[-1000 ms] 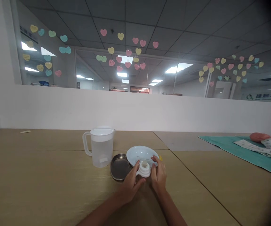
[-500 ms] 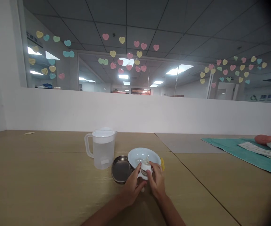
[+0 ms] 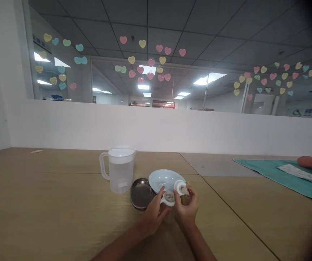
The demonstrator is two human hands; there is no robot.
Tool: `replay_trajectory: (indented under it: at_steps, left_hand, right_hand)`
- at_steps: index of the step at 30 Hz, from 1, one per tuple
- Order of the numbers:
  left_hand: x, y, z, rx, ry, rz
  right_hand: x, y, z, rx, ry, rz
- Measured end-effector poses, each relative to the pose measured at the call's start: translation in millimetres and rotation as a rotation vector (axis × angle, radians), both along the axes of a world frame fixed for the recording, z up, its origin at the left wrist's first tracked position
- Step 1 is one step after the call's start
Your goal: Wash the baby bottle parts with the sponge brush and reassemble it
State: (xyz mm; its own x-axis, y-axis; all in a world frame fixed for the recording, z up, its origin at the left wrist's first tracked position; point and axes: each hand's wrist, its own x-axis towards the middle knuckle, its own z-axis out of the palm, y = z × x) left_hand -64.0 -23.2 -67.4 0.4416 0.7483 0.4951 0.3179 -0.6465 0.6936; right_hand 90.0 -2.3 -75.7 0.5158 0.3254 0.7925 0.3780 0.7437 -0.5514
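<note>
My left hand (image 3: 155, 211) is closed around a baby bottle (image 3: 169, 198) with a white collar; its round mouth is uncovered and faces up. Most of the bottle's body is hidden by my fingers. In my right hand (image 3: 188, 207) is the white bottle cap with a clear nipple (image 3: 180, 188), tilted to the right and apart from the bottle. Just behind both hands stands a pale blue-white bowl (image 3: 157, 176), which the cap partly covers. A dark metal tray (image 3: 141, 195) lies left of the bottle, close to the bowl.
A translucent plastic pitcher (image 3: 121, 174) with its handle to the left stands behind the metal tray. Something yellow, mostly hidden, is behind my right hand. At the right, a teal mat (image 3: 267, 168) carries a patterned cloth and an orange-pink object (image 3: 310, 161). A white wall (image 3: 118, 127) bounds the table.
The nipple cap has come off the bottle. My right hand has moved it to the right and tipped it over, while my left hand keeps hold of the bottle.
</note>
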Motion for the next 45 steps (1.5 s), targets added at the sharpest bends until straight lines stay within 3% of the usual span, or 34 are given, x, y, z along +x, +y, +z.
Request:
replay_trajectory:
  at_steps: [8,18,34,45]
  left_hand:
    - [0.4,1.7,-2.8,0.002,-0.007,0.001]
    - [2.0,-0.6,0.4,0.007,0.006,-0.01]
    - [3.6,-4.3,3.0,-0.011,0.033,0.008]
    - [4.6,-9.5,11.2,-0.021,0.019,0.005]
  right_hand:
    - [2.9,2.7,8.8,0.093,0.141,-0.091]
    - [7.9,5.0,8.1,0.111,0.15,-0.12]
    - [20.7,-3.7,33.3,0.213,0.388,-0.22]
    - [32.9,-6.7,43.4,0.144,0.545,-0.22]
